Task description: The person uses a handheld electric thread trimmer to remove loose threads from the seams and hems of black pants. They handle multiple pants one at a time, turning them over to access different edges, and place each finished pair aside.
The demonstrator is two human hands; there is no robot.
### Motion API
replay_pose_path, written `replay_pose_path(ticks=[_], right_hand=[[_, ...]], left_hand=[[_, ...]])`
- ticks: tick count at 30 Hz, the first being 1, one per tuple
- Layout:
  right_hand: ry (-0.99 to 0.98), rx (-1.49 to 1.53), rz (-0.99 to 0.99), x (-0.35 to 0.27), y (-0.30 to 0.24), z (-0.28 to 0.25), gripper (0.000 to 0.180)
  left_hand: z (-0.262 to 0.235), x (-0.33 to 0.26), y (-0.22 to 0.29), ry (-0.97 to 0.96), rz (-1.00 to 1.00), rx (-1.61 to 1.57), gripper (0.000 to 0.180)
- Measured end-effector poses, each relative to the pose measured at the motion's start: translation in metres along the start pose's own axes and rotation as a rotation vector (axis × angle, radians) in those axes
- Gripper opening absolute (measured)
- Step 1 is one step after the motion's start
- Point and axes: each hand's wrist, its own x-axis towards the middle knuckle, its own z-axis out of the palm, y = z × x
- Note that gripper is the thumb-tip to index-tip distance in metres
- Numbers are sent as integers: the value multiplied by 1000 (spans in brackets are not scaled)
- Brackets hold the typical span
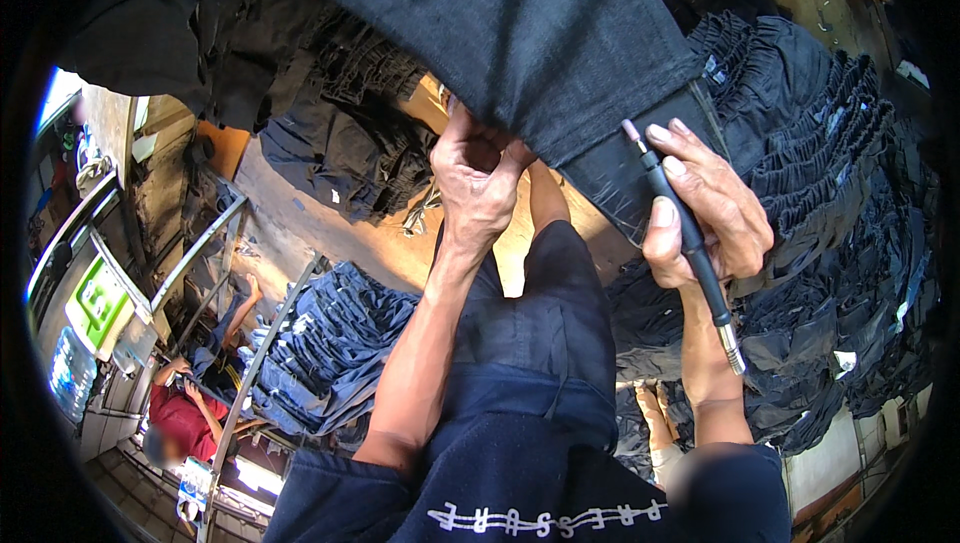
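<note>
A dark denim garment piece (500, 33), likely a trouser leg, stretches over a flat dark board (625, 178) with scratch marks on its face. My left hand (478, 173) is closed on the garment's lower edge, thumb and fingers bunching the cloth. My right hand (712, 208) grips a slim black pen-shaped rotary tool (682, 228) with a small pinkish tip and a metal spring-like end. That tip points up toward the hem and lies close by it; whether it touches the cloth I cannot tell.
Gathered dark garments (800, 173) are heaped at the right, and more dark clothes (345, 158) lie beyond my left hand. A folded blue denim stack (325, 343) stands beside metal rails (275, 333) at the lower left. A person in a red shirt (185, 423) works there.
</note>
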Motion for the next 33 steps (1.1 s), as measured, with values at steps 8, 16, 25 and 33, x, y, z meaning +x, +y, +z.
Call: replay_pose_path(ticks=[8, 16, 25, 33], right_hand=[[36, -44, 33, -2, 0, -1, 28], [114, -54, 76, -6, 1, 3, 27], [168, -75, 136, -7, -1, 5, 26], [199, -117, 163, -6, -2, 8, 24]], left_hand=[[3, 0, 5, 4, -35, -32, 59], [2, 0, 2, 2, -22, -42, 60], [5, 0, 5, 31, -37, -83, 61], [-1, 0, 3, 34, -66, 3, 59]])
